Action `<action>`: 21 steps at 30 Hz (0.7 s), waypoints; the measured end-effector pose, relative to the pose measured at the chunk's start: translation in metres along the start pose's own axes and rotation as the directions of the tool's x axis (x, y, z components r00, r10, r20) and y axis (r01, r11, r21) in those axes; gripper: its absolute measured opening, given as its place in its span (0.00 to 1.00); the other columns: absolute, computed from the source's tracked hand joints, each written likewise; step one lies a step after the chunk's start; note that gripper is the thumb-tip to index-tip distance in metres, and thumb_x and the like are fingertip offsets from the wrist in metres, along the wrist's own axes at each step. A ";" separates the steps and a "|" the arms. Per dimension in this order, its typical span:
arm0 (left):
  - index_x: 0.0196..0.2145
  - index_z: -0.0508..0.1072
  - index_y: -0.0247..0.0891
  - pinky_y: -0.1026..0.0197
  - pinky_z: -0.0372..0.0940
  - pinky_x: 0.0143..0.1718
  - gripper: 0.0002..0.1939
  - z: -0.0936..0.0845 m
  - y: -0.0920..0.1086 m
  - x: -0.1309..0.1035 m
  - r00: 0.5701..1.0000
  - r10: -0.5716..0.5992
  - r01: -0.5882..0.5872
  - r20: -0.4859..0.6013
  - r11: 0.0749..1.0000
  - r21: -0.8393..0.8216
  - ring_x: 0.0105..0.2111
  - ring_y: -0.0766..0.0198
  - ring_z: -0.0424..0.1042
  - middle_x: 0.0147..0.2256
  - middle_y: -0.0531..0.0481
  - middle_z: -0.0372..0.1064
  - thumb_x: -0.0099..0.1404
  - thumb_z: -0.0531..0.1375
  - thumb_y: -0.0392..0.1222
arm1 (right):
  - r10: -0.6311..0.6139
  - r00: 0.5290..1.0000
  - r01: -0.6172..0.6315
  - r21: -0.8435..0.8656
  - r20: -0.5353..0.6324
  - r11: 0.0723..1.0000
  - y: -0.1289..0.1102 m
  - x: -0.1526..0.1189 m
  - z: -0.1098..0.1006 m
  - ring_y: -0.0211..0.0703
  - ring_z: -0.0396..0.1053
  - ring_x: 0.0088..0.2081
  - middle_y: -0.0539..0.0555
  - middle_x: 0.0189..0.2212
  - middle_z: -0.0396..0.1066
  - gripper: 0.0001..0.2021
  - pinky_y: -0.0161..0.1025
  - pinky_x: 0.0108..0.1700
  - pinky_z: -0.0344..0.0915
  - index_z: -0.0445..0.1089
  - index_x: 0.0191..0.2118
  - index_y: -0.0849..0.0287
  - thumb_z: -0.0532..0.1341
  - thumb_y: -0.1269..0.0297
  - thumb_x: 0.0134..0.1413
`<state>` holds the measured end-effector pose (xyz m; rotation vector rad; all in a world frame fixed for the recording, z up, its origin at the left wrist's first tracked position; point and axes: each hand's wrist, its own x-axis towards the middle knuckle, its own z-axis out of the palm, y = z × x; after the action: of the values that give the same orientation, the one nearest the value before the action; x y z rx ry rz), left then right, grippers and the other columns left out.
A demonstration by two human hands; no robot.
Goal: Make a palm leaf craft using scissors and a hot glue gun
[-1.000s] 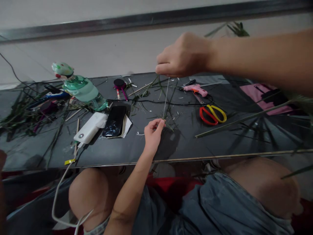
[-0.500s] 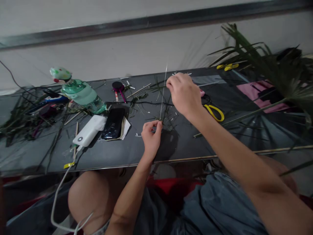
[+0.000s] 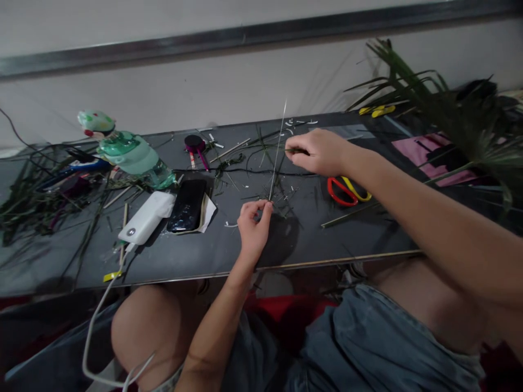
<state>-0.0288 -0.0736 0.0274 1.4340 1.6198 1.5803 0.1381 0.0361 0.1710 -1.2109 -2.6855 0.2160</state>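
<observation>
Thumb and forefinger of my left hand (image 3: 253,226) pinch the lower end of a thin, straight, shiny wire (image 3: 278,149). It stands up from the fingertips, leaning slightly right. My right hand (image 3: 314,151) is closed beside the wire, a little right of its middle. A small dark green piece seems to show between its fingers, but I cannot make out what it is. Below the right forearm lie scissors with red and yellow handles (image 3: 342,191). Thin green leaf scraps (image 3: 286,201) are scattered on the dark table (image 3: 229,247) behind my left hand.
Left of my hands lie a black phone (image 3: 188,206) and a white power bank (image 3: 147,219) with a cable hanging off the table edge. A green bottle (image 3: 134,158) leans behind them. Palm fronds (image 3: 445,117) spread at the right, leaf strips (image 3: 24,201) at the far left.
My right hand has moved down and turned sideways, away from the upper part of the wire. The red scissor handle has come into sight. My left hand keeps its pinch.
</observation>
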 end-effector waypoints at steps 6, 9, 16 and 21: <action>0.29 0.78 0.39 0.62 0.61 0.37 0.10 0.000 -0.006 0.002 0.998 -0.064 0.065 0.007 0.995 -0.070 0.35 0.62 0.70 0.29 0.49 0.75 0.62 0.61 0.46 | 0.114 0.990 -0.130 -0.202 -0.088 0.971 0.002 -0.007 0.008 0.44 0.64 0.29 0.57 0.28 0.70 0.13 0.40 0.36 0.56 0.69 0.42 0.61 0.54 0.61 0.55; 0.30 0.78 0.39 0.62 0.61 0.36 0.11 0.000 -0.011 0.003 0.995 -0.094 0.096 0.021 0.991 -0.095 0.34 0.62 0.70 0.29 0.49 0.74 0.62 0.61 0.47 | 0.182 0.961 -0.243 -0.328 -0.207 0.913 0.003 -0.007 0.015 0.48 0.66 0.31 0.62 0.28 0.71 0.19 0.44 0.38 0.57 0.68 0.49 0.65 0.52 0.60 0.58; 0.27 0.76 0.37 0.64 0.61 0.34 0.12 -0.001 -0.016 0.006 0.976 -0.220 0.219 -0.003 0.972 -0.087 0.29 0.65 0.67 0.25 0.52 0.70 0.61 0.60 0.48 | 0.040 0.997 -0.070 -0.482 -0.071 0.873 0.015 -0.001 0.034 0.46 0.66 0.28 0.64 0.34 0.73 0.23 0.41 0.32 0.54 0.64 0.55 0.64 0.40 0.62 0.66; 0.27 0.75 0.37 0.64 0.60 0.32 0.12 -0.001 -0.015 0.007 0.974 -0.229 0.227 0.004 0.966 -0.126 0.28 0.65 0.67 0.24 0.52 0.69 0.60 0.61 0.48 | -0.062 0.991 0.027 -0.290 -0.115 0.957 0.034 -0.005 0.043 0.48 0.66 0.36 0.59 0.32 0.71 0.26 0.42 0.36 0.56 0.72 0.38 0.59 0.45 0.45 0.63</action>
<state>-0.0373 -0.0650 0.0163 1.1323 1.5967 1.5292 0.1565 0.0521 0.1219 -1.1908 -2.6982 -0.2585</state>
